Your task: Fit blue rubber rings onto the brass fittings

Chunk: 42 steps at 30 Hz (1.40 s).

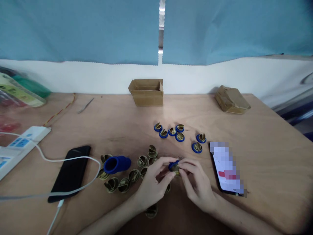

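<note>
My left hand (pixel 156 179) and my right hand (pixel 199 182) meet in front of me, fingertips closed on one brass round fitting with a blue ring (pixel 174 167). Fingers cover part of it, so how far the ring sits around the fitting cannot be told. Left of my hands lie several bare brass fittings (pixel 134 176), each with a raised flap or bar. Among them a blue tube-shaped piece (pixel 117 164) rests on its side, perhaps stacked rings. Beyond my hands are several brass fittings with blue rings (pixel 180 136) around their bases.
A lit phone (pixel 226 169) lies right of my hands. To the left are a dark phone (pixel 70 173), a white cable (pixel 46 159) and a power strip (pixel 24 143). An open cardboard box (pixel 148 98) and another box (pixel 232 99) stand behind, on the wooden table (pixel 271 156). Tweezers (pixel 85 106) lie back left.
</note>
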Motion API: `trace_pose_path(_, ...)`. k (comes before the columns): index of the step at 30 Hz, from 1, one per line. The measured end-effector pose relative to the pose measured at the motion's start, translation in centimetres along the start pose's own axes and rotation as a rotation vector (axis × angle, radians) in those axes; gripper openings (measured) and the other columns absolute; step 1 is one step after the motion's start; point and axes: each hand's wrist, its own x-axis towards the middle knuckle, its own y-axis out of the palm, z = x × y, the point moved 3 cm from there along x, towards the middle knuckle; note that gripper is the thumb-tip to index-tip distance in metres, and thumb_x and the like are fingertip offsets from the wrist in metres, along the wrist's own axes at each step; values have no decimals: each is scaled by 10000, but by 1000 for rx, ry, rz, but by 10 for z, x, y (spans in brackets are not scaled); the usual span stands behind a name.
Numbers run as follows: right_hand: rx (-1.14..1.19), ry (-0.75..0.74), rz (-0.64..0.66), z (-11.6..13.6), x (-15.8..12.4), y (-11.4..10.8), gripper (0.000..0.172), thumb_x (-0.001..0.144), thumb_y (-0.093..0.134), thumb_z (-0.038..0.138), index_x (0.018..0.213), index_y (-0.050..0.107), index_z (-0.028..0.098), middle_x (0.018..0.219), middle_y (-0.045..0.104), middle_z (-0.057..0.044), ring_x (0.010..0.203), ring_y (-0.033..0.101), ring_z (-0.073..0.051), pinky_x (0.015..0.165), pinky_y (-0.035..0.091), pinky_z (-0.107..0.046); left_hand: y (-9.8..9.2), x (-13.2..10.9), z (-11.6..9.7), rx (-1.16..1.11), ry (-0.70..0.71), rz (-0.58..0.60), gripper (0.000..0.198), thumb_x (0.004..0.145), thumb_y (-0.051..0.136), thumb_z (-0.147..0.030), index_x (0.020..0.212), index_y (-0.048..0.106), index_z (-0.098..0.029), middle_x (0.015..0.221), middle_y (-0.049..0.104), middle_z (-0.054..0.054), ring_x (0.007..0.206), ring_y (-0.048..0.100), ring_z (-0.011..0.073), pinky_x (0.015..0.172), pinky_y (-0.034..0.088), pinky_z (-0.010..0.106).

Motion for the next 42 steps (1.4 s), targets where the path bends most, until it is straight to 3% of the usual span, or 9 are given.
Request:
trace_pose_path(3, -5, 79, 42, -2, 2, 1, 331, 977, 561, 83, 1295, 563, 176, 1127, 628, -114, 826, 692, -164, 764, 632, -279, 3, -3, 4, -24, 54, -54, 340, 936, 636, -112, 1243, 637, -258, 1222, 733, 50, 1156, 727, 182, 1009, 603, 287)
trace_pose_path(8, -45, 56, 89, -2, 4, 1, 327, 1005, 546, 128, 1325, 556, 195, 1192, 611, -133, 1084, 672, -229, 872, 621, -312, 3, -8, 0, 109, 195, -115, 433, 924, 640, -69, 1295, 590, -287, 1199, 746, 28, 1100, 752, 158, 965, 620, 248)
trace_pose_path(15, -59, 63, 41, -2, -2, 0, 295, 995, 576, 121, 1279, 556, 201, 1155, 613, -119, 953, 680, -201, 786, 625, -294, 1, -9, 0, 318, 239, -122, 471, 922, 636, -77, 1343, 583, -283, 1235, 747, 37, 1125, 741, 167, 991, 601, 250)
trace_pose_path(20, -61, 99, 36, -5, -1, 2, 222, 1003, 575, 143, 1216, 557, 203, 1068, 603, -85, 754, 653, -154, 704, 611, -286, 0, -10, -1, 417, 267, -116, 401, 926, 640, -84, 1293, 642, -244, 1199, 777, 38, 1096, 754, 157, 1008, 588, 234)
trace_pose_path(29, -30, 61, 21, -5, 0, 5, 177, 965, 544, 67, 1050, 572, 220, 959, 601, -50, 828, 645, -183, 742, 596, -293, 0, -10, 1, 435, 374, -117, 438, 906, 644, -36, 1302, 639, -226, 1250, 770, 68, 1157, 742, 186, 1052, 580, 276)
trace_pose_path(32, -36, 31, 13, -4, -1, 4, 167, 965, 537, 72, 1028, 567, 223, 941, 600, -51, 850, 656, -195, 745, 600, -303, 0, -10, 0, 409, 382, -99, 436, 909, 631, -31, 1299, 639, -224, 1258, 765, 78, 1174, 736, 201, 1053, 587, 307)
trace_pose_path(36, -56, 48, 16, -8, 1, 2, 220, 973, 582, 118, 1173, 563, 208, 1022, 617, -81, 801, 662, -188, 676, 602, -292, 0, -8, -2, 389, 357, -112, 411, 916, 626, -48, 1288, 652, -220, 1240, 771, 82, 1149, 746, 207, 1034, 600, 314)
trace_pose_path(40, -74, 33, 38, -8, 2, 2, 239, 989, 569, 117, 1213, 565, 202, 1069, 620, -99, 884, 677, -200, 724, 615, -294, -1, -8, -2, 394, 304, -111, 409, 921, 623, -59, 1292, 650, -229, 1238, 771, 69, 1144, 746, 199, 1033, 597, 301)
trace_pose_path(42, -69, 45, 36, -8, 1, 3, 241, 994, 570, 125, 1222, 561, 200, 1072, 624, -99, 833, 680, -184, 711, 621, -288, -1, -9, -2, 401, 296, -110, 411, 920, 621, -59, 1293, 648, -229, 1243, 769, 69, 1149, 744, 201, 1039, 595, 306)
